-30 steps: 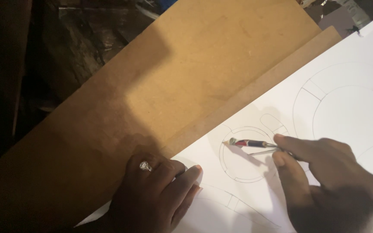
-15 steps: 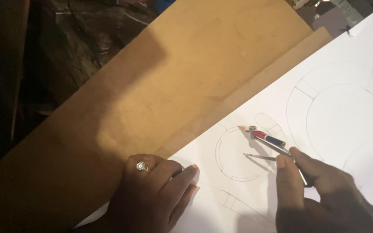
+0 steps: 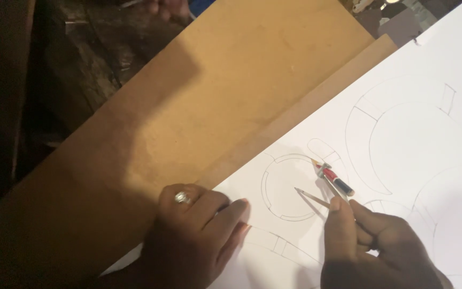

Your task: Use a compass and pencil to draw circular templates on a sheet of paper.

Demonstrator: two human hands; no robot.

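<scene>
Right hand (image 3: 380, 251) fingers clamp a compass (image 3: 324, 184) over the pencilled circle (image 3: 287, 187); left hand (image 3: 199, 235), fingers together, should keep pinning the paper (image 3: 402, 134) flat.

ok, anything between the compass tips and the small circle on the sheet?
Nothing visible. The right hand holds the compass with its needle leg and pencil leg spread over the small drawn circle, only bare white paper below. The left hand rests flat at the sheet's edge, left of the circle.

No packages, labels, signs or screens in view.
</scene>
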